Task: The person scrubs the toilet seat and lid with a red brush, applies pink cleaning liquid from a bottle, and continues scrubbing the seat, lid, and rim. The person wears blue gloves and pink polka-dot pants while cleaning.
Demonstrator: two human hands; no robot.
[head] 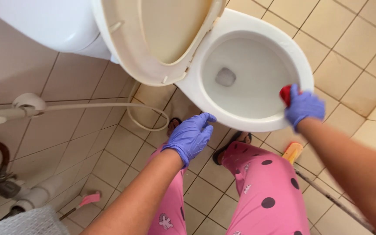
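Red cloth or sponge [285, 93], bunched and soft-looking, sits pressed on the toilet rim [257, 121] at its right side, pinched under the right hand [303, 108] in a blue glove. It likely weighs little and squashes; gripping it from above suits. Glossy white porcelain looks hard and slick. The left hand [191, 135] hovers spread, empty, below the bowl's front edge.

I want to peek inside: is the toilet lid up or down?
Up. The toilet lid and seat are raised toward the tank, so the bowl is open, with water showing at the bottom.
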